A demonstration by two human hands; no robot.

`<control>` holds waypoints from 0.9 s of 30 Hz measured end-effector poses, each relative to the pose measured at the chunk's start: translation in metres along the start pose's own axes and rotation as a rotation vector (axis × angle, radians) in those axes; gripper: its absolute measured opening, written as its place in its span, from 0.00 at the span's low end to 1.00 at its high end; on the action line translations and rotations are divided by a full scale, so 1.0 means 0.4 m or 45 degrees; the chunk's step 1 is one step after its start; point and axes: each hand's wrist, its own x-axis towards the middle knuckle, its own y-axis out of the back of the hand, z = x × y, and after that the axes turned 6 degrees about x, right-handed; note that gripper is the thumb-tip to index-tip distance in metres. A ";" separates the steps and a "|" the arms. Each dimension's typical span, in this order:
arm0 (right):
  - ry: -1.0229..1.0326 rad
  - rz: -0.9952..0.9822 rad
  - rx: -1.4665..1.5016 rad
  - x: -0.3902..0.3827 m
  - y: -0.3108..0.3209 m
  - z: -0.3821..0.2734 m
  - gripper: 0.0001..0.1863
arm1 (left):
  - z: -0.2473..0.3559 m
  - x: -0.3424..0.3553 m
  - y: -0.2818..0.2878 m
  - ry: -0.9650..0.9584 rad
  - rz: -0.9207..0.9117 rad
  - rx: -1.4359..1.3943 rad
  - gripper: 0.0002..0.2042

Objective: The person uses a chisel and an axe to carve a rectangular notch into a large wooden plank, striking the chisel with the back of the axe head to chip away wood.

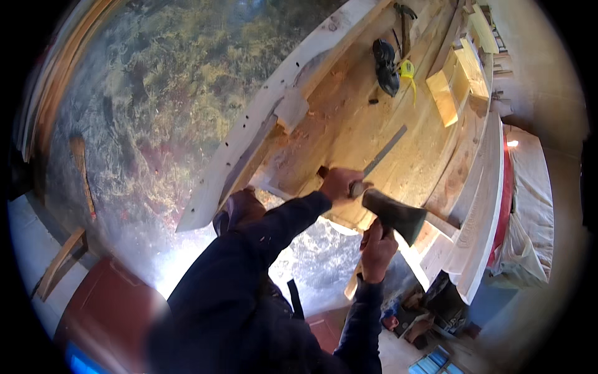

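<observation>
My left hand [338, 184] is closed around the handle of a long, flat, grey-bladed tool [385, 148], possibly a file or chisel, pointing up and right over a wide pale wooden plank structure [330, 118]. Just below it, my right hand [378, 252] grips a hatchet [395, 215], its dark head close to the end of the left hand's tool; whether they touch I cannot tell. Beyond the blade lie a dark object [386, 68], a yellow tape measure [408, 73] and a hammer [406, 22].
Wooden offcuts [458, 87] lie at the upper right, beside long curved planks [479, 218]. A mottled board floor [124, 112] spreads left, with a brush-like stick [82, 168] on it. A red-brown panel [103, 311] is at lower left, cluttered items [436, 311] at lower right.
</observation>
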 end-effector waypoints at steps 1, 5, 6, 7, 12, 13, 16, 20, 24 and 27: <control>-0.059 0.064 0.246 -0.005 0.008 -0.034 0.14 | -0.025 -0.003 -0.014 0.055 -0.022 -0.021 0.19; 0.433 0.296 0.621 -0.074 0.092 -0.221 0.24 | -0.045 -0.006 -0.027 0.128 -0.080 -0.056 0.18; 0.652 0.319 0.778 -0.084 0.106 -0.265 0.27 | -0.041 -0.005 -0.029 0.121 -0.084 -0.049 0.18; 0.708 0.418 0.853 -0.096 0.102 -0.304 0.27 | -0.036 -0.008 -0.033 0.140 -0.086 -0.064 0.18; 0.487 0.190 0.015 0.006 0.000 0.040 0.18 | -0.044 -0.010 -0.060 0.057 -0.057 -0.202 0.18; 0.327 0.037 -0.223 0.028 -0.008 0.068 0.17 | -0.050 -0.013 -0.045 0.174 -0.178 -0.180 0.18; 0.191 -0.060 -0.060 -0.015 0.039 0.041 0.18 | -0.092 -0.050 -0.093 0.062 -0.102 -0.133 0.19; 0.176 0.375 0.433 -0.088 0.082 -0.159 0.23 | -0.056 -0.022 -0.077 0.114 -0.065 0.008 0.19; 0.357 0.130 0.578 -0.044 0.037 0.085 0.16 | -0.035 -0.008 -0.075 0.098 -0.084 -0.035 0.20; 0.456 0.080 -0.381 -0.043 -0.006 0.164 0.18 | -0.031 -0.078 -0.074 -0.045 -0.108 0.035 0.20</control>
